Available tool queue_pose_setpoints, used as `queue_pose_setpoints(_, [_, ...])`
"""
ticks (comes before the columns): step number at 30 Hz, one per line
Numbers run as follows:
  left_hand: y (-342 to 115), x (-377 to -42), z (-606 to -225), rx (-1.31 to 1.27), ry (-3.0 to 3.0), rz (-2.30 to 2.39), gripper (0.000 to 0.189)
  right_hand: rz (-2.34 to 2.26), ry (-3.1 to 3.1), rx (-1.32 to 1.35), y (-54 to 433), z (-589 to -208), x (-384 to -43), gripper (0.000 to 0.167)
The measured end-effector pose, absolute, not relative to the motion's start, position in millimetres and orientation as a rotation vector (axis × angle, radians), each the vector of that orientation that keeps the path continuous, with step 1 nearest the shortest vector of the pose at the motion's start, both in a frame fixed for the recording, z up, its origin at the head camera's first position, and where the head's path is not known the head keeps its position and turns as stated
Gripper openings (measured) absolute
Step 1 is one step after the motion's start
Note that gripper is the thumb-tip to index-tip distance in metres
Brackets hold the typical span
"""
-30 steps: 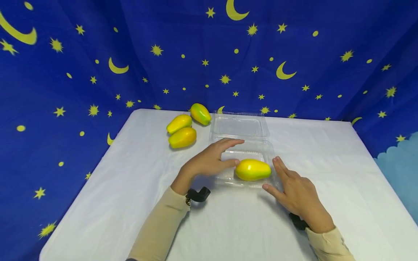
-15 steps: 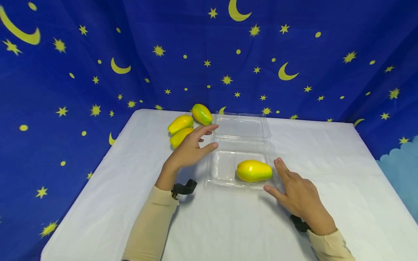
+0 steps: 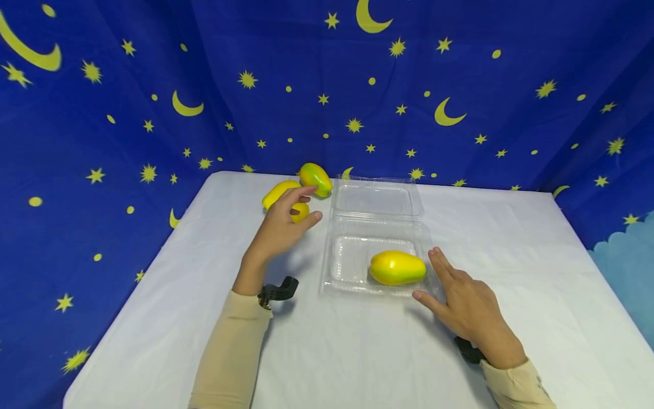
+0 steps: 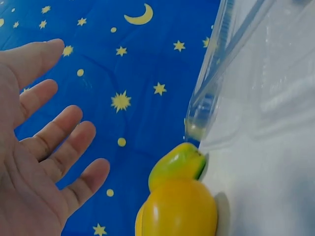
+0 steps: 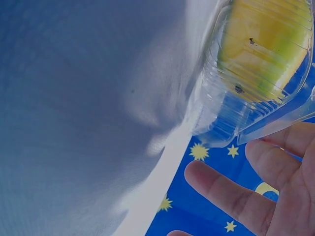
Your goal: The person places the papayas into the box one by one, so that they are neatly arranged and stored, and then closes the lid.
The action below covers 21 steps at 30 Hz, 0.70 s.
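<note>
A yellow-green papaya lies in the right part of the clear plastic clamshell container, whose lid is folded back behind it. My right hand is at the container's right edge, fingers extended; in the right wrist view its fingers are close to the rim, contact unclear. Over the fruit at the back left hovers my left hand, fingers spread and holding nothing. It partly hides two papayas, the nearer papaya and the farther papaya. A third papaya lies beyond the fingertips.
A white cloth covers the table. Behind it hangs a blue curtain with yellow moons and stars. The container's raised lid edge stands close to the right of the third papaya.
My left hand has moved left and away from the papaya in the container to above the papayas at the back left. My right hand has stayed almost still.
</note>
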<state>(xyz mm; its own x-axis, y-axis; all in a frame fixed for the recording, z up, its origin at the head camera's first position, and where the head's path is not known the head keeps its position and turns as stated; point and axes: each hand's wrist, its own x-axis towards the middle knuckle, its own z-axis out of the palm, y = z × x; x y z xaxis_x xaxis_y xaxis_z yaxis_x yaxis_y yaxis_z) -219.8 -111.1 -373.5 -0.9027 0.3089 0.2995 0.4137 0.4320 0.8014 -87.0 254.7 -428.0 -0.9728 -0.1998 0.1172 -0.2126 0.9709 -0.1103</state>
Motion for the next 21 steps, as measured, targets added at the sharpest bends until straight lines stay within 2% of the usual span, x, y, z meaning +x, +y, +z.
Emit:
queue_pose_setpoints(11, [-129.9, -230.0, -383.5, -0.518, -2.433, -1.578, 0.056, 0.184, -3.008, 0.323, 254.3, -427.9, -88.0, 0.095])
queue_pose_setpoints(21, [-135.7, -238.6, -401.9, -0.357, -2.441, -1.485, 0.054, 0.173, -3.025, 0.31, 254.8, -426.0, -85.8, 0.095])
